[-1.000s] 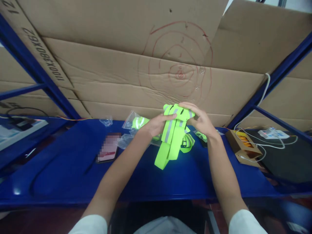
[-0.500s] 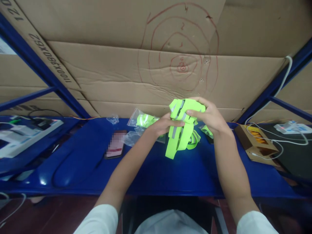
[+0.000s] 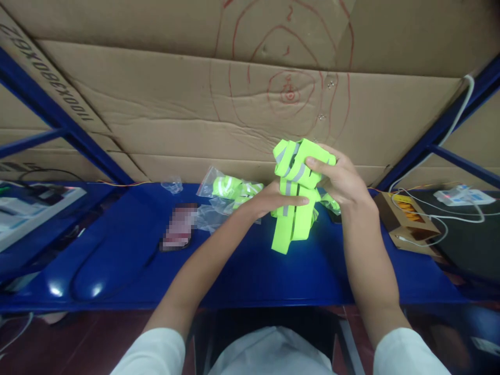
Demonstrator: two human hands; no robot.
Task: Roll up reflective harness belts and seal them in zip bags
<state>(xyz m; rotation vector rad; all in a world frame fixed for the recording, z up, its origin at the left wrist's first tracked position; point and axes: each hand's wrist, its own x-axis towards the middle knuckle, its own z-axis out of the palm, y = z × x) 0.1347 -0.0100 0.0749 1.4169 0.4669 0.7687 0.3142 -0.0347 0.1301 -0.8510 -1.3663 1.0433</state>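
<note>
A neon yellow-green strap bundle (image 3: 299, 161) with grey reflective stripes is held above the blue table, its lower loops hanging down. My right hand (image 3: 339, 174) grips the folded upper part from the right, thumb across the front. Lower down, my left hand (image 3: 279, 199) pinches the hanging bands from the left, its thumb over them. Behind my left forearm lies more neon strap (image 3: 228, 187) in clear plastic bags. Another small neon piece (image 3: 331, 204) shows beside my right wrist, partly hidden.
A phone (image 3: 179, 226) lies left on the blue table (image 3: 242, 276). White power strips (image 3: 42, 213) are at far left. An open cardboard box (image 3: 410, 221) and white cables (image 3: 449, 213) are at right. Cardboard (image 3: 175, 99) with red rings stands behind.
The upper part of the strap bundle is raised slightly in my right hand, and the bands below hang closer together. The camera view has shifted a little.
</note>
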